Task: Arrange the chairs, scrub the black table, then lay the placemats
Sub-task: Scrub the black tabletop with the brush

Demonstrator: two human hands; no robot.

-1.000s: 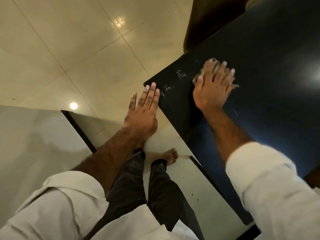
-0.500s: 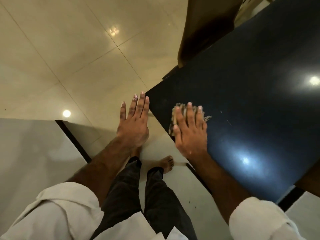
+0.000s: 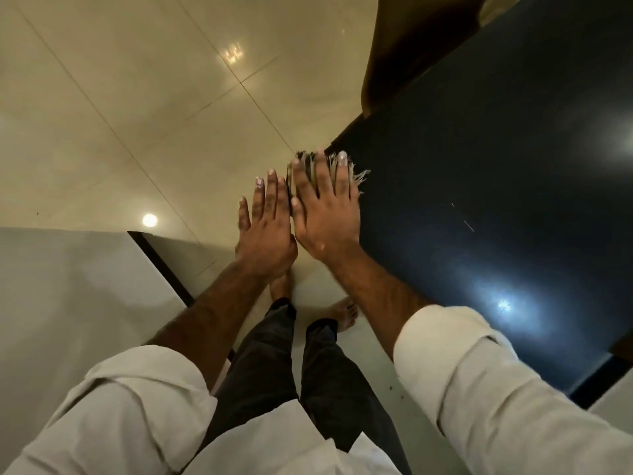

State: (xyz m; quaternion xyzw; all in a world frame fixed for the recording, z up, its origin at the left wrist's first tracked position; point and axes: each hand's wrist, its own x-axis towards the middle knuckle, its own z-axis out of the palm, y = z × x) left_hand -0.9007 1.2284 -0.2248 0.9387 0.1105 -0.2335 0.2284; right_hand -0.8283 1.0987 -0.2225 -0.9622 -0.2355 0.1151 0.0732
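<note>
The glossy black table (image 3: pixel 496 173) fills the right side of the head view. My right hand (image 3: pixel 325 207) lies flat on a frayed scrub cloth (image 3: pixel 356 176), pressing it onto the table's near left corner. Only the cloth's fringe and top edge show past my fingers. My left hand (image 3: pixel 265 228) hovers just off the table's left edge, fingers straight and together, holding nothing, almost touching my right hand. A brown chair (image 3: pixel 411 53) stands at the table's far edge.
Cream floor tiles (image 3: pixel 137 114) spread to the left. A pale surface with a dark edge (image 3: pixel 68 286) sits at lower left. My legs and bare feet (image 3: pixel 346 313) stand by the table's edge. A few small specks (image 3: pixel 467 225) lie on the tabletop.
My right hand slid the cloth back toward me, then left to the table's corner. My left hand stayed beside the edge and now nearly touches the right. The foam streaks near the corner are gone.
</note>
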